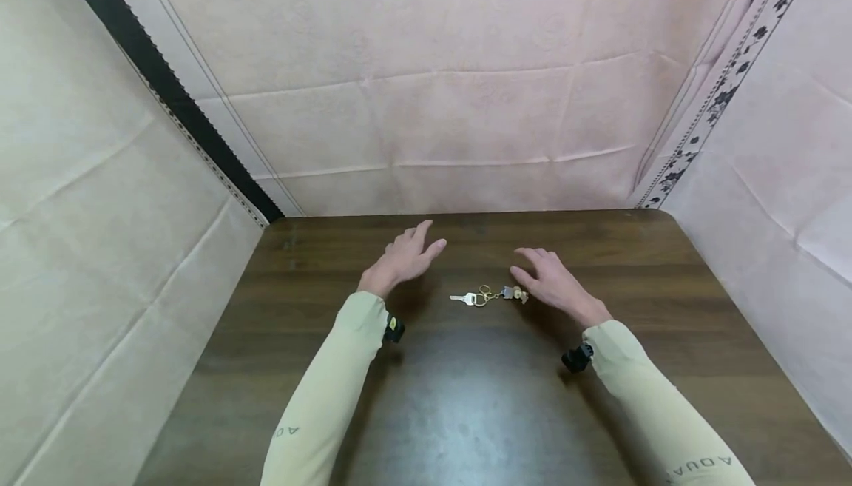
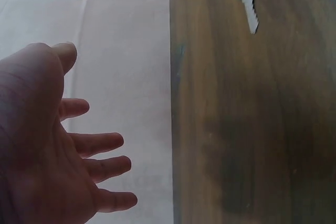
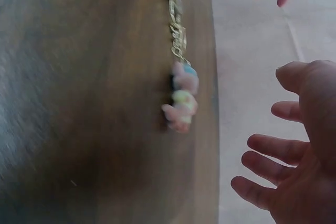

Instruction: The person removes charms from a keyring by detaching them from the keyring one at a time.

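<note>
A silver key (image 1: pixel 464 298) on gold rings (image 1: pixel 484 294) with a small pastel charm (image 1: pixel 515 294) lies on the dark wooden table (image 1: pixel 466 397). My left hand (image 1: pixel 402 257) hovers open to the left of and behind the key, fingers spread, holding nothing. My right hand (image 1: pixel 552 282) hovers open just right of the charm, close to it but apart. In the left wrist view the open left hand (image 2: pixel 63 156) is well away from the key (image 2: pixel 248 1). In the right wrist view the charm (image 3: pixel 181 100) lies left of the spread right hand (image 3: pixel 294 150).
Pinkish cloth panels (image 1: pixel 433 101) wall the table at the back and both sides. A dark strip (image 1: pixel 160 79) runs down the left corner. Pale green sleeves (image 1: pixel 333 390) cover both forearms, each with a small black wrist camera (image 1: pixel 576 358).
</note>
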A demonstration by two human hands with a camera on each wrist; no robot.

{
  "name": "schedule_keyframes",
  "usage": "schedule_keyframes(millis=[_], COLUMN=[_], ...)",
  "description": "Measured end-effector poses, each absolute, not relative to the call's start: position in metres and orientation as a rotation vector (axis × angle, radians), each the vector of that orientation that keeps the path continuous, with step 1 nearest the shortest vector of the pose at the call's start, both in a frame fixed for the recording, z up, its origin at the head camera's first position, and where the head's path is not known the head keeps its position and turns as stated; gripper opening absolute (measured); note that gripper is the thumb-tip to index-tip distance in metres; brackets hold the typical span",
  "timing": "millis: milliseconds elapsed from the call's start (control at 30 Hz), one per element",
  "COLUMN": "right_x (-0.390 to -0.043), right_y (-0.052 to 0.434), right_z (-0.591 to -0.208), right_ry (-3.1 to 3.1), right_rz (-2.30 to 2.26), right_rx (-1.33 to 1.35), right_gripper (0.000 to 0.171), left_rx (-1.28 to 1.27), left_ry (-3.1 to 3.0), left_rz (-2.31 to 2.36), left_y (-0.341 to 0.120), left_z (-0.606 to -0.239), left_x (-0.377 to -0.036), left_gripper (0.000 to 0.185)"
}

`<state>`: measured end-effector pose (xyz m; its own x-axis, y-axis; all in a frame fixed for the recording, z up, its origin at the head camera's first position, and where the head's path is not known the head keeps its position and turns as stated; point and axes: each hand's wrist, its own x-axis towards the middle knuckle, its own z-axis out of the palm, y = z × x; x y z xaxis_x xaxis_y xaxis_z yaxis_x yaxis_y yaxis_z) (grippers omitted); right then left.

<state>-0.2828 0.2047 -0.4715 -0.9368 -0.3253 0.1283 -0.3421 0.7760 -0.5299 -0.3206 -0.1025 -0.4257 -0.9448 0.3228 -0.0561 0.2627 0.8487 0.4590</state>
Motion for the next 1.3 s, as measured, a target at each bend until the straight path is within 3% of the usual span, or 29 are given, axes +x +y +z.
schedule_keyframes(millis=[667, 1100, 1300], right_x=[-0.28, -0.273, -0.272], right_y=[0.174, 0.165, 0.164], right_z=[-0.505, -0.512, -0.511], right_ry=[-2.799, -2.924, -2.936], right_rz=[0.791, 0.693, 0.696], right_rx=[0.693, 0.662, 0.657], right_gripper=[0.03, 0.016, 0.013], left_rx=[0.515, 0.608, 0.653], left_ry=[2.756, 2.761, 2.804], left_rz=[0.747, 0.554, 0.498], left_y=[-0.064, -0.041, -0.035], left_z=[-0.458, -0.483, -0.486], left_x=[-0.3, -0.287, -0.285], left_gripper=[0.067, 0.036, 0.032])
